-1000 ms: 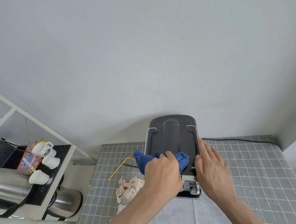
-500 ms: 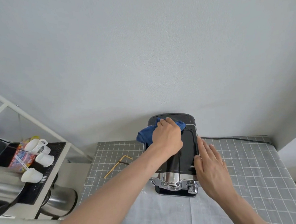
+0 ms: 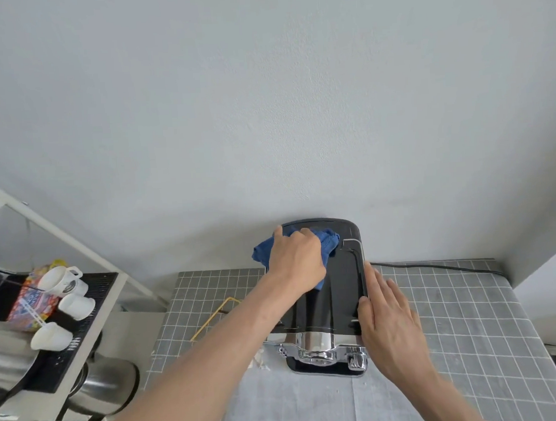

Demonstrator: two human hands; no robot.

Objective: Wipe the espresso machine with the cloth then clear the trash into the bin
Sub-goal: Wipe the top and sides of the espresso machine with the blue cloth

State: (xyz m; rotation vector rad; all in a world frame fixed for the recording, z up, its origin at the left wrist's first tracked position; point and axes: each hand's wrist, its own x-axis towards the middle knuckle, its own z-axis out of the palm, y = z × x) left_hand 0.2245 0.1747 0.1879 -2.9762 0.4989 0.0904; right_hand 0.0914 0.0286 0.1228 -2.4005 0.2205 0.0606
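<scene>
A black espresso machine (image 3: 337, 297) with a chrome front stands on the grey gridded table, seen from above. My left hand (image 3: 297, 261) presses a blue cloth (image 3: 329, 241) onto the back part of the machine's top. My right hand (image 3: 391, 323) lies flat with fingers extended against the machine's right side. A scrap of crumpled paper trash (image 3: 258, 358) shows just below my left forearm, mostly hidden. A yellow strip (image 3: 211, 318) lies on the table left of the machine. No bin is in view.
The table (image 3: 456, 329) runs to the wall, with a black cable (image 3: 436, 267) along its back edge. At the left a white rack (image 3: 91, 319) holds white cups (image 3: 63, 282), a colourful packet and steel vessels (image 3: 108, 383).
My left hand slid the cloth from the front of the machine's top to the back, and now sits slightly nearer again. My right hand stayed on the machine's right side.
</scene>
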